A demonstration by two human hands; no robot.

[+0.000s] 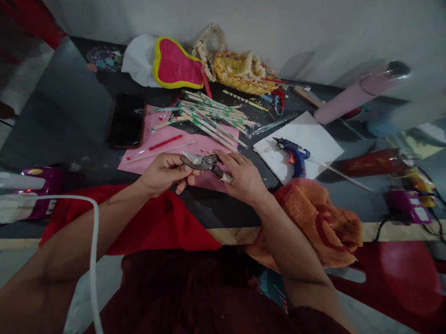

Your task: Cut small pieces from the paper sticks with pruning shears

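Note:
My right hand (245,177) is closed round the handles of a pair of pruning shears (207,162), whose blades point left. Close to the blades, my left hand (162,172) has its thumb and fingers pinched together; whatever lies between them is too small or hidden to make out. Beneath both hands is a sheet of pink paper (140,166). On it lie a red stick (165,142) and a thin pale stick with a red end (163,151). Just beyond, wrapped chopsticks (211,117) are heaped in a loose pile.
A blue glue gun (298,157) rests on a white board (319,135) at right, near an orange towel (318,218). A phone (127,121) lies at left. Behind stand a yellow wicker basket (229,71) and a pink, yellow-edged panel (178,63). A pink bottle (348,99) stands back right.

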